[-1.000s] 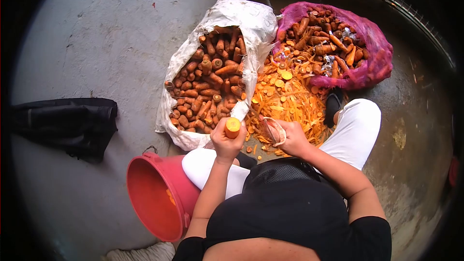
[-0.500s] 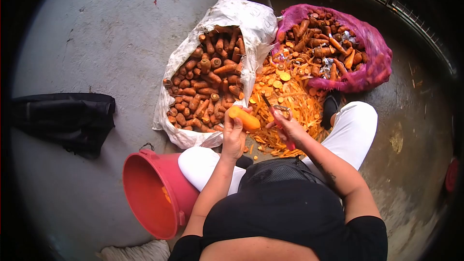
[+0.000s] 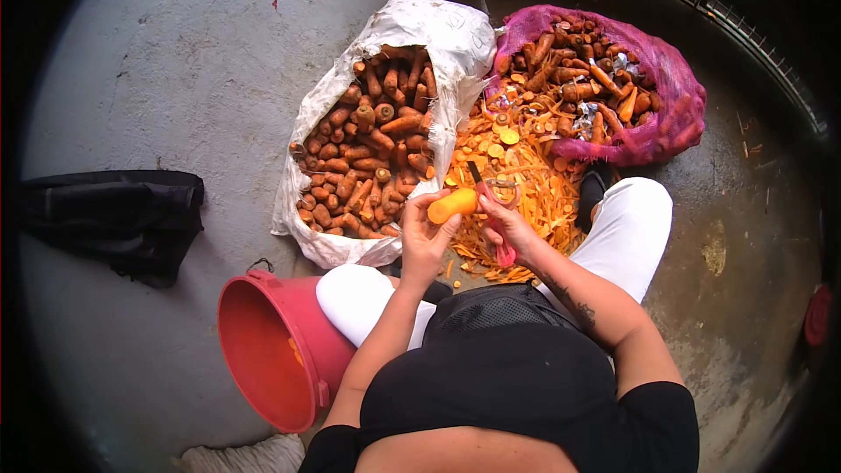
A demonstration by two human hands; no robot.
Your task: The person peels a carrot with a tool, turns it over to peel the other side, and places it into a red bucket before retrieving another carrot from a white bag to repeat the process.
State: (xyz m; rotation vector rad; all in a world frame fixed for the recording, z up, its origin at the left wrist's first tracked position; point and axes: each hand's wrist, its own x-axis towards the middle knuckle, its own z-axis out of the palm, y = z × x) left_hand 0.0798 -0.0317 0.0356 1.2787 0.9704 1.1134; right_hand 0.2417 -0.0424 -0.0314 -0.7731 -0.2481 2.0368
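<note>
My left hand [image 3: 427,235] grips a peeled orange carrot [image 3: 453,206], its blunt end tilted toward me. Close against the carrot's right side, my right hand [image 3: 511,229] is closed around a red-handled peeler [image 3: 505,253] with a metal head. A narrow dark blade-like piece [image 3: 475,172] sticks out beyond those fingers; where it joins is hidden by the hand. Beneath both hands spreads a heap of carrot peelings [image 3: 526,210] and cut-off ends. Unpeeled carrots [image 3: 363,158] fill the open white sack [image 3: 328,250] in front of my left hand.
A pink mesh sack [image 3: 679,101] of carrots and scraps lies at the far right. By my left knee a red bucket [image 3: 328,315] is tipped sideways, with some orange inside. Dark cloth [image 3: 114,219] lies on the grey floor at left. A metal grate [image 3: 753,39] edges the back right.
The carrot has turned, its near end swinging down toward me, and both hands have come closer together. The peeler has moved left, up to the carrot. The view has shifted slightly.
</note>
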